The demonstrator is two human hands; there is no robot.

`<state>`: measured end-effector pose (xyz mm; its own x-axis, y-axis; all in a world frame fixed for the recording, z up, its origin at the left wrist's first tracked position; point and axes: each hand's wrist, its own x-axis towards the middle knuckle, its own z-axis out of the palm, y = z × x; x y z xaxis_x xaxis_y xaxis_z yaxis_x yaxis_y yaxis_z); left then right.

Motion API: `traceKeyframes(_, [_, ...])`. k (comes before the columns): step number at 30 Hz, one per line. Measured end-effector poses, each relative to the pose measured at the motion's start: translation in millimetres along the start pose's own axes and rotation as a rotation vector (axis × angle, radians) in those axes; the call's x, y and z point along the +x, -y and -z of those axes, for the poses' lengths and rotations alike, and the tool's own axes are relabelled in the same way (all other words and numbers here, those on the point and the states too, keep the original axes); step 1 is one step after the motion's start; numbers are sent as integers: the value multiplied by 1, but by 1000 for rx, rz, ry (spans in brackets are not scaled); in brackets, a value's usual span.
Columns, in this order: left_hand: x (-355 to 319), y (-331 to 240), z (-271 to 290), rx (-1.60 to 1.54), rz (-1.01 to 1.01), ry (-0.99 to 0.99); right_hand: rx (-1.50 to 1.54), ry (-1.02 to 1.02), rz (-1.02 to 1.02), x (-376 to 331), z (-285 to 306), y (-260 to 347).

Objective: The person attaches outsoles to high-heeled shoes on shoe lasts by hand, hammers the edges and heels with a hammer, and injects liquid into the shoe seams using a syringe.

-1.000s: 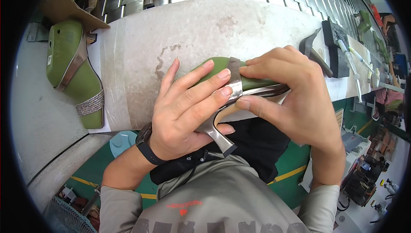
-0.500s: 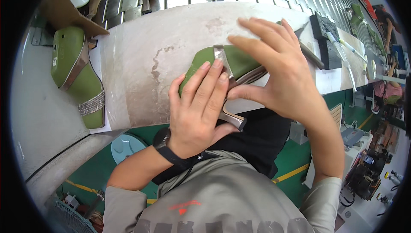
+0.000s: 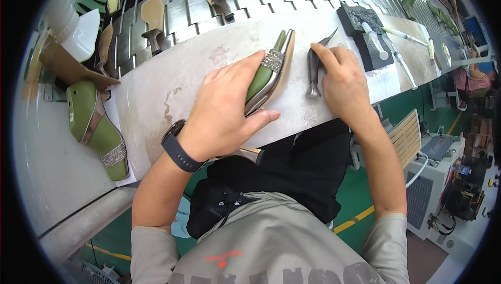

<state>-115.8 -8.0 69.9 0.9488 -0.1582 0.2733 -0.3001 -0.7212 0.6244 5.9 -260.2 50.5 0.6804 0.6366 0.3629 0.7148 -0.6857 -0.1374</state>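
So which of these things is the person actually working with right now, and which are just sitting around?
In hand:
- green high-heeled shoe, held on its side by the left hand
- dark metal pliers, under the right hand

Lying about:
- second green shoe at the left
- tan soles with heels on the slatted conveyor
- white tubes by the black pad
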Motion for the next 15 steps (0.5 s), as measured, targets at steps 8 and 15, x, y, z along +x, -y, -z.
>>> traceKeyframes(8, [6,0,3,-50,42,61,697,-8,39,-38,39,53])
traceKeyframes(15, [9,-3,7,-37,66,124,674,31,-336,-53,66,40])
